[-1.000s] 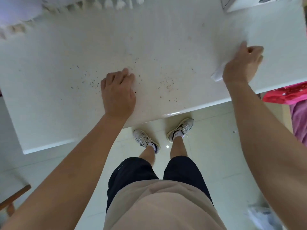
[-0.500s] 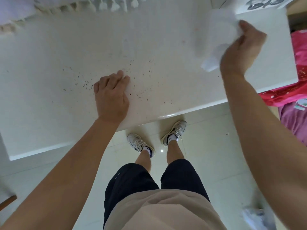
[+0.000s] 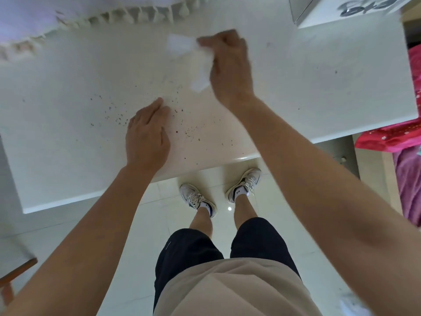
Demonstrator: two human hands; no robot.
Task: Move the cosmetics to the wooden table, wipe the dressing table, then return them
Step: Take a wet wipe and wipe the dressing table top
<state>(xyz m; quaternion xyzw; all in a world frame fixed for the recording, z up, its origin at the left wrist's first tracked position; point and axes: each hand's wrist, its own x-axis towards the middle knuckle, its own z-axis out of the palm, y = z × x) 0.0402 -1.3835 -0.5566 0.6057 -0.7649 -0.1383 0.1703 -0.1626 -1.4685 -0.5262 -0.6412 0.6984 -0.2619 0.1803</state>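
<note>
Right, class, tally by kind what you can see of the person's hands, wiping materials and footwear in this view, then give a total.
Hands: 2, left hand and right hand
White wipe: 1
Sneakers: 2, left sneaker and right sneaker
Total: 5
</note>
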